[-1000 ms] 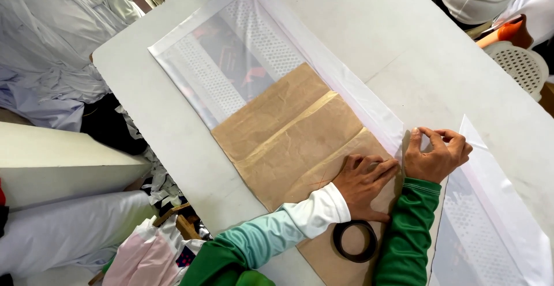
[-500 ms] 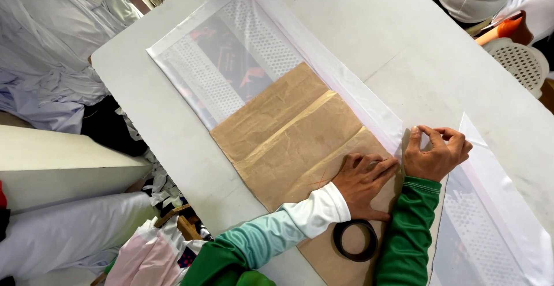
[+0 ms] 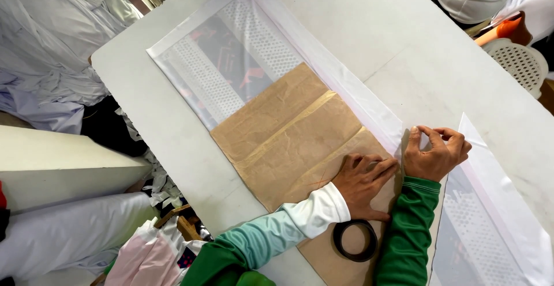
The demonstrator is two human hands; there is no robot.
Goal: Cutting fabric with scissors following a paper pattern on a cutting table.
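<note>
I press my left hand [image 3: 365,183] flat on the brown paper [image 3: 291,133]; my right hand [image 3: 437,154] fingers pinch the white fabric [image 3: 369,104] edge, so I keep it straight.

We see almost nothing shift: the right hand [image 3: 435,154] has eased a touch along the edge of the brown paper [image 3: 294,141], its fingertips pinching slightly higher on the white fabric strip [image 3: 358,98]. The left hand [image 3: 362,183] has spread its fingers a shade flatter on the paper.
</note>
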